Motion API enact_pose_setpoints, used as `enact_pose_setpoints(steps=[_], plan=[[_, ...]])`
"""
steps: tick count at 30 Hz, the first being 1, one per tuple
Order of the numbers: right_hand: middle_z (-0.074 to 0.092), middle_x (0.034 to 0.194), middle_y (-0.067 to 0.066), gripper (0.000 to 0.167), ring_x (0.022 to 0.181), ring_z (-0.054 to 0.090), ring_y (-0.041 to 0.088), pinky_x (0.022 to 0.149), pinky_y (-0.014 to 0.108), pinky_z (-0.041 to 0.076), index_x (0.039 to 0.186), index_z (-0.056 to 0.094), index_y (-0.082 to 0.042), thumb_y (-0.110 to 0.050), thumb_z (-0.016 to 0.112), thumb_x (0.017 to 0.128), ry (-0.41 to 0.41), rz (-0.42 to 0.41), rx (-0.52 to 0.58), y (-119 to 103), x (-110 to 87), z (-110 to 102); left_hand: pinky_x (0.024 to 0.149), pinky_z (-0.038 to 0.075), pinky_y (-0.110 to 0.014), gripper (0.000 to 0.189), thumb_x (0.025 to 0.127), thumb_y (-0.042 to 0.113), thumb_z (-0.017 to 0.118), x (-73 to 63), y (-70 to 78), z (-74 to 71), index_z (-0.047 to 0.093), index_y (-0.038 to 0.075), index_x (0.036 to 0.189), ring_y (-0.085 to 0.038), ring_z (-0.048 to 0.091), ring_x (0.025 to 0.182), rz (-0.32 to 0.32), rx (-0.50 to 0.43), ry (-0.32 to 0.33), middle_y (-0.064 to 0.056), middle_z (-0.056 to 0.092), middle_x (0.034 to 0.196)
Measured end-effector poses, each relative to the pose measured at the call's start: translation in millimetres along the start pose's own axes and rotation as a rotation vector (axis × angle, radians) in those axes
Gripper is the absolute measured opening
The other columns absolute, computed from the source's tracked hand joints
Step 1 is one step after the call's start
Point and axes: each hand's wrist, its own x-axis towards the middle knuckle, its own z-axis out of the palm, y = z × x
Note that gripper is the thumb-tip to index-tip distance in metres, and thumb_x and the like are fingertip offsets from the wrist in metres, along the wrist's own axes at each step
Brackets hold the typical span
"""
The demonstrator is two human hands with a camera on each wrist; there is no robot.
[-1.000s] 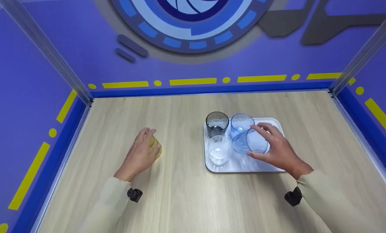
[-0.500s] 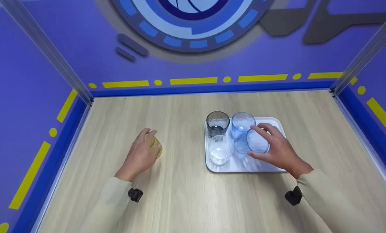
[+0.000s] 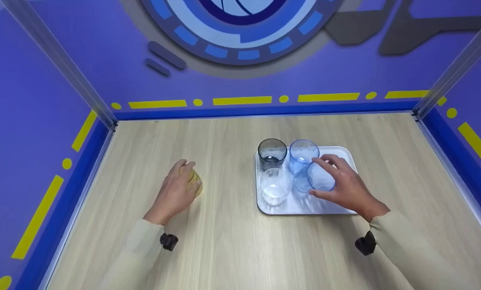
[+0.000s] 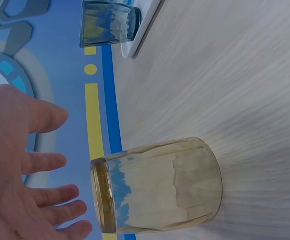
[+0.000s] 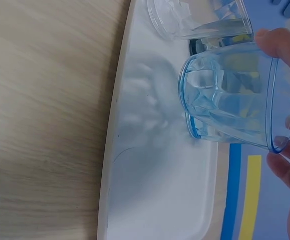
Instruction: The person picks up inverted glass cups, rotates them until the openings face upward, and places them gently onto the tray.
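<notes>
My left hand (image 3: 173, 193) is poised over a yellow-tinted tumbler (image 4: 159, 190) on the table. In the left wrist view its fingers are loosely spread, with a gap to the tumbler, whose thicker end is up. My right hand (image 3: 347, 185) grips a light blue tumbler (image 5: 234, 95) near its rim, thumb on one side and fingers on the other. That tumbler leans a little over the white tray (image 5: 154, 200). On the tray behind it stands another blue tumbler (image 3: 303, 151), beside a grey tumbler (image 3: 272, 153) and a clear tumbler (image 3: 274, 187).
The wooden table (image 3: 228, 241) spreads between the hands and in front of the tray. Blue-purple panels (image 3: 240, 86) wall it in at the back and both sides, with metal posts (image 3: 63, 60) at the corners.
The blue tumbler in my right hand has turned from a strong lean to a more upright stance. My left hand and the yellow tumbler are nearly unmoved.
</notes>
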Motion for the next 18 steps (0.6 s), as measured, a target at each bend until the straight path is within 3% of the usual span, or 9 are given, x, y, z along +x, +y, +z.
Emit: enact_pose_setpoints(steps=[9,18], plan=[[0.046,0.136,0.007,0.086,0.117,0.048,0.024,0.089,0.047,0.053,0.143,0.048,-0.022,-0.038,0.087,0.068,-0.031,0.018,0.000,-0.2,-0.2,2.8,0.103,0.040,-0.058,0.054,0.093,0.020,0.060,0.9,-1.3,2.7,0.043,0.005,0.142,-0.041,0.043,0.131,-0.007,0.003,0.000,-0.023,0.037,0.146],[0.047,0.136,0.009,0.086,0.118,0.049,0.026,0.090,0.047,0.053,0.142,0.049,-0.020,-0.039,0.087,0.068,-0.022,-0.020,-0.037,0.4,-0.6,6.1,0.106,0.039,-0.055,0.054,0.093,0.018,0.060,2.2,-2.7,5.9,0.043,0.004,0.142,-0.040,0.042,0.132,0.008,0.020,-0.006,-0.024,0.038,0.145]])
